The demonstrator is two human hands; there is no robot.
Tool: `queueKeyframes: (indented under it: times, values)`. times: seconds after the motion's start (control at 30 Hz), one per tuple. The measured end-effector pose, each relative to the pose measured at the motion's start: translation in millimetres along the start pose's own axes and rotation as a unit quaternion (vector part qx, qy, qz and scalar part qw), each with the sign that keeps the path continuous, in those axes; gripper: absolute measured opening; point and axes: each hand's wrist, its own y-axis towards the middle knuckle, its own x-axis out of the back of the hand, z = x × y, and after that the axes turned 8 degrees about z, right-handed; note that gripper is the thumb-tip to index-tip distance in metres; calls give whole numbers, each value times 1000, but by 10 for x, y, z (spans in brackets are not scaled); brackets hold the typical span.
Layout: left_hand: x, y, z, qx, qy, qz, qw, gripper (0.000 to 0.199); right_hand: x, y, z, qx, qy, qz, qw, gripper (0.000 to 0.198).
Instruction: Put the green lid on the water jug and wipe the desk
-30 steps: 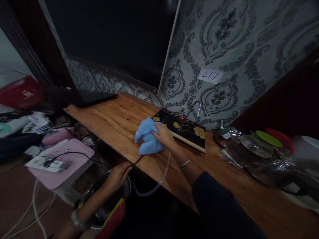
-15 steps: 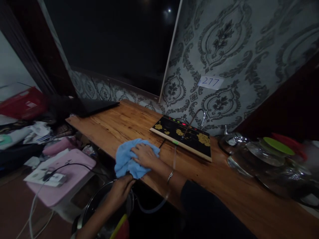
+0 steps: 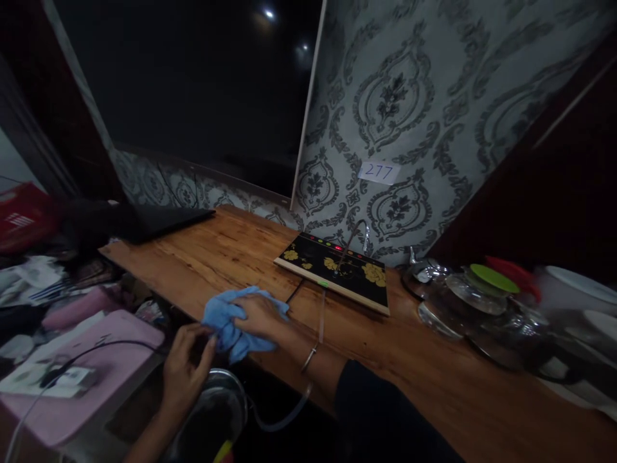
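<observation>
A crumpled blue cloth [image 3: 219, 321] lies at the front edge of the wooden tabletop [image 3: 250, 241]. My right hand [image 3: 258, 316] presses down on it, fingers curled into its folds. Just left of the cloth, my left hand [image 3: 186, 366] is raised with thumb and fingers apart and nothing between them. Its fingertips come close to the cloth's left edge; whether they touch it I cannot tell. Below the hands stands a round container with a shiny rim [image 3: 226, 374], partly hidden by my left forearm. Behind the cloth sits a black panel with gold flowers [image 3: 357, 273] and a thin curved spout [image 3: 359, 225].
Glass teapots [image 3: 456, 302] and a green lid [image 3: 494, 280] crowd the right end. A flat black object [image 3: 168, 222] lies at the back left, under a large dark screen [image 3: 193, 83]. A pink-topped box [image 3: 120, 341] carries a power strip [image 3: 62, 379]. A clear hose [image 3: 284, 421] hangs below the edge.
My left hand has come away from the cloth's lower edge, up and left, and its fingers have spread. My right hand stays on the cloth. The camera view has shifted.
</observation>
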Motion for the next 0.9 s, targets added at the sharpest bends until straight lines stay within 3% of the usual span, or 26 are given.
queueKeyframes:
  times: [0.13,0.2,0.33,0.4,0.47,0.53,0.63,0.7,0.8,0.9]
  values:
    - [0,5,-145,-25,25,-63,997,10,133,-301,-53,3,241,-62,969,18]
    - [-39,-33,-260,-45,11,-44,998,6,262,-625,-125,-8,303,-115,946,17]
    - [-245,-184,-580,-122,-58,154,979,8,623,-1493,-380,-62,286,-222,930,26]
    - [-387,-279,-751,-145,-62,249,956,10,733,-1909,-547,-119,225,-291,922,35]
    - [-526,-371,-890,-157,-44,298,941,14,702,-2239,-693,-172,133,-328,919,41]
    - [-643,-450,-982,-161,-9,313,936,18,530,-2459,-766,-227,44,-292,928,45]
    - [-756,-534,-1037,-160,54,302,938,14,185,-2587,-695,-264,-75,-107,956,46]
    - [-790,-562,-1037,-160,71,291,941,12,51,-2570,-585,-272,-115,-54,954,48]
    - [-801,-545,-1012,-132,34,296,945,14,87,-2441,-495,-262,-120,-31,957,48]
    - [-778,-454,-984,-57,-33,302,951,12,261,-2224,-574,-240,-116,-16,964,47]
